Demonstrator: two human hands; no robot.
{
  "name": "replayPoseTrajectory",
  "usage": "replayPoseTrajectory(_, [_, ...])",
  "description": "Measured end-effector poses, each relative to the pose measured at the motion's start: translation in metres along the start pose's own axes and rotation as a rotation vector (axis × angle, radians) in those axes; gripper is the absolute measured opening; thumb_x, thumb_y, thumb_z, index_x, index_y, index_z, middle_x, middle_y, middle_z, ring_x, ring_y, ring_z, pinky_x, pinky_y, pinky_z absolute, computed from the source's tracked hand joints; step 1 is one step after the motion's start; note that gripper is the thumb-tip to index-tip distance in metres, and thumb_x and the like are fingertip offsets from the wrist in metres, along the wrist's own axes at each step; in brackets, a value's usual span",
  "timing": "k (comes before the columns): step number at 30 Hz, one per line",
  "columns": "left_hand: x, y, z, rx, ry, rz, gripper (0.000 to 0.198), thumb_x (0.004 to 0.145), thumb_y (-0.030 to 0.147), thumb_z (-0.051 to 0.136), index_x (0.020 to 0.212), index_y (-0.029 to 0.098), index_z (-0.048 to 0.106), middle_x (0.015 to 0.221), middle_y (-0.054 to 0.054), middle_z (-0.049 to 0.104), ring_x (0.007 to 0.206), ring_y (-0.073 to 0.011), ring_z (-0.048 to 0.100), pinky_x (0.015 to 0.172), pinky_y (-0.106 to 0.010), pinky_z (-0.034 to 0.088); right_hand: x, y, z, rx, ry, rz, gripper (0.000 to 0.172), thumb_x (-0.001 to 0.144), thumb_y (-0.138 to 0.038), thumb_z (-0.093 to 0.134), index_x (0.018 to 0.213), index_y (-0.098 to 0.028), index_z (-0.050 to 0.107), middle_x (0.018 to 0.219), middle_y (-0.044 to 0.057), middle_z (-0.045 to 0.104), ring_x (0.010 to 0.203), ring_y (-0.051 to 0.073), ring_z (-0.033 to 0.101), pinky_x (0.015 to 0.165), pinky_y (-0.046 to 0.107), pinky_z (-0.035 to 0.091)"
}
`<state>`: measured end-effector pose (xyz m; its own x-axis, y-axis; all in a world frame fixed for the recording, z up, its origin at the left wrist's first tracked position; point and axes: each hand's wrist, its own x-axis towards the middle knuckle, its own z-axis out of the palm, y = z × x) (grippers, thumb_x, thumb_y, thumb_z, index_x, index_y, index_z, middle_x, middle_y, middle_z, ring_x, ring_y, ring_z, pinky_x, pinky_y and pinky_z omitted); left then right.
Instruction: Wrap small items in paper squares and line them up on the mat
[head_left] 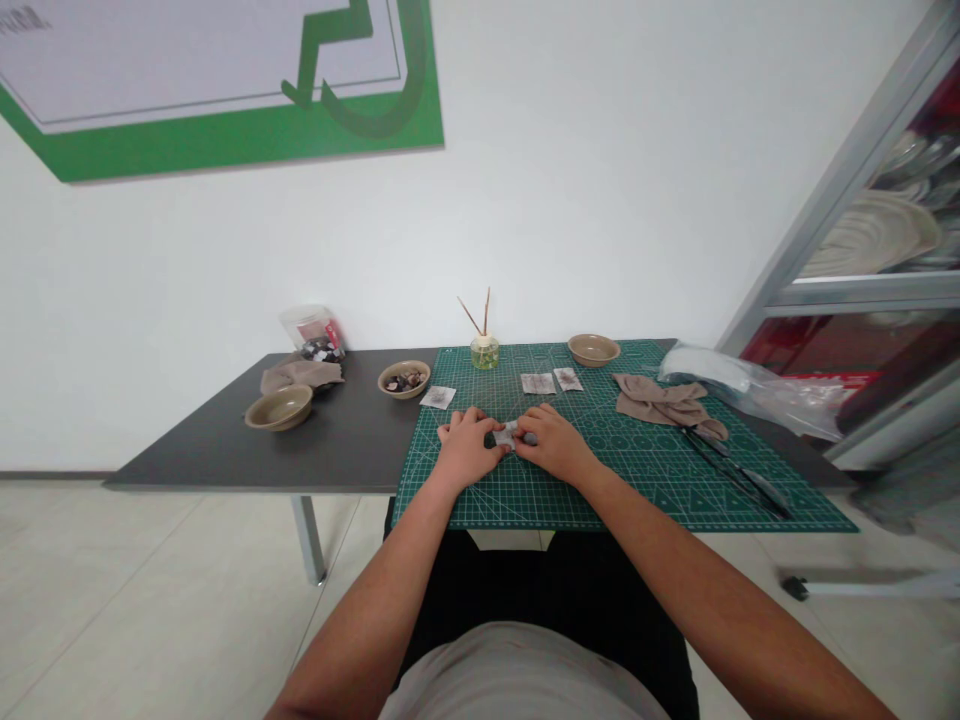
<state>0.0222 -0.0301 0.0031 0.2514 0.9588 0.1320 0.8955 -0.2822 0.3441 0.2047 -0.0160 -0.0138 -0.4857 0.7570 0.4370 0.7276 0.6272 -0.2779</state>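
Note:
Both my hands rest on the green cutting mat (622, 480), meeting over a small white sachet (508, 434). My left hand (469, 447) has its fingers curled and pinches the sachet's left end. My right hand (551, 440) is closed on the sachet's right end. Most of the sachet is hidden between the fingers. Three similar flat sachets lie farther back on the mat: one (438, 397) to the left, two (538, 383) (568, 379) behind my right hand.
A reed diffuser jar (484, 350) and a tan bowl (593, 349) stand at the mat's back. Beige cloth (660, 402), scissors (731, 468) and a plastic bag (750, 385) lie right. On the grey table (225, 440) left: a bowl of dark pieces (403, 379), a plain tan bowl (279, 407), a plastic jar (315, 333).

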Motion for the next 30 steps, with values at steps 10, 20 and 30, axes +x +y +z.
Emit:
replayPoseTrajectory(10, [-0.0022, 0.0022, -0.0011, -0.022, 0.02, 0.057, 0.026, 0.084, 0.049, 0.054, 0.102, 0.036, 0.067, 0.111, -0.003, 0.054, 0.107, -0.0259, 0.043, 0.09, -0.043, 0.032, -0.003, 0.003, 0.0043, 0.034, 0.114, 0.134, 0.028, 0.08, -0.027, 0.063, 0.106, -0.017, 0.06, 0.102, 0.009, 0.064, 0.096, 0.024, 0.053, 0.086, 0.038, 0.041])
replayPoseTrajectory(20, [-0.0024, 0.0051, -0.0018, -0.031, 0.033, 0.033, 0.022, 0.082, 0.044, 0.059, 0.098, 0.033, 0.069, 0.112, -0.003, 0.055, 0.108, -0.0253, 0.042, 0.09, -0.042, 0.03, -0.0032, 0.0045, 0.0026, -0.029, -0.018, 0.138, 0.029, 0.074, -0.035, 0.067, 0.097, -0.019, 0.062, 0.101, 0.007, 0.061, 0.096, 0.024, 0.049, 0.084, 0.039, 0.039])
replayPoseTrajectory(30, [-0.0022, 0.0071, -0.0067, -0.086, 0.024, 0.043, 0.018, 0.079, 0.035, 0.063, 0.095, 0.027, 0.065, 0.111, -0.001, 0.058, 0.107, -0.0237, 0.044, 0.087, -0.038, 0.031, -0.0015, 0.0093, 0.0057, 0.074, 0.039, 0.175, 0.031, 0.069, -0.033, 0.071, 0.094, -0.019, 0.059, 0.097, 0.007, 0.06, 0.091, 0.024, 0.051, 0.079, 0.036, 0.038])
